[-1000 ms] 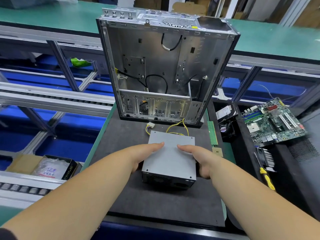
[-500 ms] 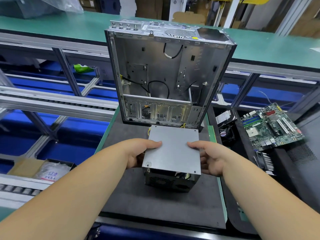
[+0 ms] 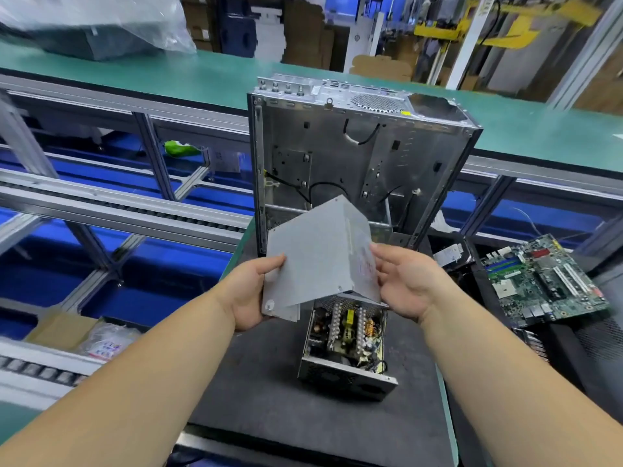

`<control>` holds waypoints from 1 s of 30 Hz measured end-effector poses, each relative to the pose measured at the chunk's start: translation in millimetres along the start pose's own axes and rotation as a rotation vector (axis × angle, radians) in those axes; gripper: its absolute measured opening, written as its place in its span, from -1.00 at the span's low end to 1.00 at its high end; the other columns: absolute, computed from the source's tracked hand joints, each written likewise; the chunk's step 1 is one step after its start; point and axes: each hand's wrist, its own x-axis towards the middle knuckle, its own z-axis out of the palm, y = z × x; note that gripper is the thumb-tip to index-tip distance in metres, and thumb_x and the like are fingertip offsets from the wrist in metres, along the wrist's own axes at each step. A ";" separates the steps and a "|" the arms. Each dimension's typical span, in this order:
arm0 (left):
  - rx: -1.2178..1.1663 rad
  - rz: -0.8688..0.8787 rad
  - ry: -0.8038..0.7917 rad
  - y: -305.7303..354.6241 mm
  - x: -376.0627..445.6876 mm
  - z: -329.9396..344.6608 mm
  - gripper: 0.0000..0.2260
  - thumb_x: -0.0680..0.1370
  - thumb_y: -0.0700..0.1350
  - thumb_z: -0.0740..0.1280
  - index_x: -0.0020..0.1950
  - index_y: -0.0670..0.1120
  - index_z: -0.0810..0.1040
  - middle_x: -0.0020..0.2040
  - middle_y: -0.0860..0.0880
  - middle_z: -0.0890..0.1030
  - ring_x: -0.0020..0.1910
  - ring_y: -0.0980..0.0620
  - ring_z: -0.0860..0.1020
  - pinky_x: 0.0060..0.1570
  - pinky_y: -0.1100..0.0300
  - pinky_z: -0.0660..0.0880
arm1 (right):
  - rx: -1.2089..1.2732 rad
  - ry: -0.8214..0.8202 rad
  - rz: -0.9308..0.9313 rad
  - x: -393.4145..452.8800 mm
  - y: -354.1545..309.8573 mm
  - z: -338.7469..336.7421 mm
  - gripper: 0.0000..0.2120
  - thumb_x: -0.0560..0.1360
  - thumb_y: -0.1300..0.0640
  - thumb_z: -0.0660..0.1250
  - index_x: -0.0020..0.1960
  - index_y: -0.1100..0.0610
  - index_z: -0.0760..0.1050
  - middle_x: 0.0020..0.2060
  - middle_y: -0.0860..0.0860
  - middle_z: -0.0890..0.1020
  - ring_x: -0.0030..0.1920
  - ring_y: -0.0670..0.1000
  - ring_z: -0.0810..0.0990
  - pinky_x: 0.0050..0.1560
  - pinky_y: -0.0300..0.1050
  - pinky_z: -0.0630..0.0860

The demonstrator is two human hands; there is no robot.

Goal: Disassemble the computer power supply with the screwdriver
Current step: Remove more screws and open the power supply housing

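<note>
the grey cover (image 3: 320, 254) is held at frame centre, clear of the power supply base (image 3: 347, 345) on the black mat (image 3: 269, 399). it is pinched by the left hand (image 3: 249, 294), while the right hand (image 3: 409, 281) touches its side with relaxed fingers. the cover is off; the board (still seated inside) remains to be removed.

We note one head-worn view, facing forward and down, close over the black mat (image 3: 256, 409); no second view.
</note>
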 end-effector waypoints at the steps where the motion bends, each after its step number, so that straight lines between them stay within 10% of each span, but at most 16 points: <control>1: -0.032 0.023 -0.004 -1.3 -0.8 -6.3 -0.68 0.60 0.04 0.23 0.21 -0.09 0.62 0.14 -0.07 0.68 0.01 -0.10 0.67 0.05 -0.01 0.52 | -0.026 0.007 -0.033 3.7 1.9 9.6 -0.85 0.59 0.25 0.28 0.14 0.25 0.54 -0.04 0.17 0.64 -0.05 0.13 0.62 -0.01 0.13 0.60; 4: -0.135 0.086 0.007 -4.7 0.2 -28.4 -0.69 0.62 -0.02 0.20 0.25 -0.12 0.58 0.11 -0.08 0.68 0.04 -0.09 0.65 0.06 -0.02 0.52 | -0.148 -0.041 -0.088 11.0 7.8 38.2 -0.91 0.55 0.33 0.32 0.02 0.21 0.54 -0.22 0.09 0.71 -0.22 0.07 0.68 -0.08 0.16 0.62; 7: -0.158 0.086 0.097 -8.0 1.6 -47.9 -0.88 0.53 -0.05 0.29 -0.06 -0.08 0.53 -0.31 0.02 0.48 -0.37 0.05 0.47 -0.22 0.19 0.40 | -0.267 -0.070 -0.191 16.8 21.7 64.2 -0.79 0.47 0.41 0.39 0.06 0.20 0.55 -0.22 0.03 0.64 -0.21 0.03 0.63 -0.22 -0.04 0.63; 12: -0.241 0.066 0.202 -16.6 5.4 -77.9 -0.77 0.51 -0.10 0.21 0.03 -0.11 0.62 -0.01 -0.17 0.59 -0.02 -0.14 0.52 0.19 -0.04 0.45 | -0.910 -0.149 -0.473 22.1 58.9 94.2 -0.72 0.37 0.34 0.51 -0.14 -0.02 0.56 -0.27 -0.10 0.51 -0.29 -0.15 0.49 -0.23 -0.36 0.46; 19: -0.102 0.021 0.380 -24.2 12.0 -124.4 -0.76 0.52 -0.24 0.26 -0.27 -0.24 0.66 -0.32 -0.19 0.64 -0.40 -0.13 0.64 -0.39 0.10 0.59 | -1.293 -0.206 -0.612 36.0 104.0 112.9 -0.70 0.42 0.28 0.48 -0.10 -0.04 0.44 -0.18 -0.13 0.45 -0.16 -0.12 0.45 -0.04 -0.22 0.44; 25: -0.001 0.027 0.384 -13.5 23.9 -148.1 -0.67 0.46 -0.26 0.37 -0.52 -0.11 0.62 -0.43 -0.14 0.61 -0.50 -0.08 0.59 -0.48 0.15 0.52 | -1.460 -0.219 -0.746 41.6 121.1 137.0 -0.82 0.49 0.23 0.39 0.04 0.09 0.45 -0.14 -0.09 0.39 -0.12 0.00 0.41 -0.10 -0.05 0.40; 30: 0.101 0.065 0.385 -10.3 28.2 -154.6 -0.79 0.56 -0.18 0.28 -0.15 -0.14 0.70 -0.27 -0.10 0.68 -0.31 -0.07 0.62 -0.32 0.16 0.53 | -1.610 -0.220 -0.798 50.9 126.4 145.5 -0.82 0.48 0.33 0.31 0.04 0.15 0.43 -0.07 -0.01 0.41 -0.07 0.07 0.38 -0.11 0.02 0.38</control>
